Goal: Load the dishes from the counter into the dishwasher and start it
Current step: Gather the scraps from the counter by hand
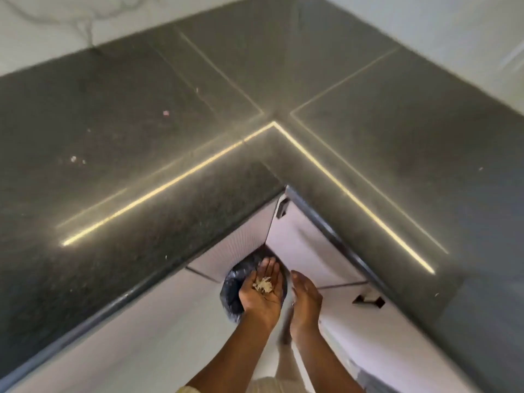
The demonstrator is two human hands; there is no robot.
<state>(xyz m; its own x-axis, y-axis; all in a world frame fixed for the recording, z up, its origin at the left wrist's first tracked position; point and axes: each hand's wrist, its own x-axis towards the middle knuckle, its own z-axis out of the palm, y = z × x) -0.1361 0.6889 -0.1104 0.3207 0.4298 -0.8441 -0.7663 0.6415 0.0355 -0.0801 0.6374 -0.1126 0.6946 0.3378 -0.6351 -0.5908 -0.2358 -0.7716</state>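
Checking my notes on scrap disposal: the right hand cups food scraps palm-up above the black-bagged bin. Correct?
Not quite: the head view shows the left hand cupping the food scraps palm-up above the black-bagged bin; the right hand is empty.

Single head camera, facing steeply down, close over corner of counter (158,143)

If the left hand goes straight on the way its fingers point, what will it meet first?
Probably the white cabinet fronts in the corner under the counter, past the black bin bag below the left hand. Depth is hard to judge.
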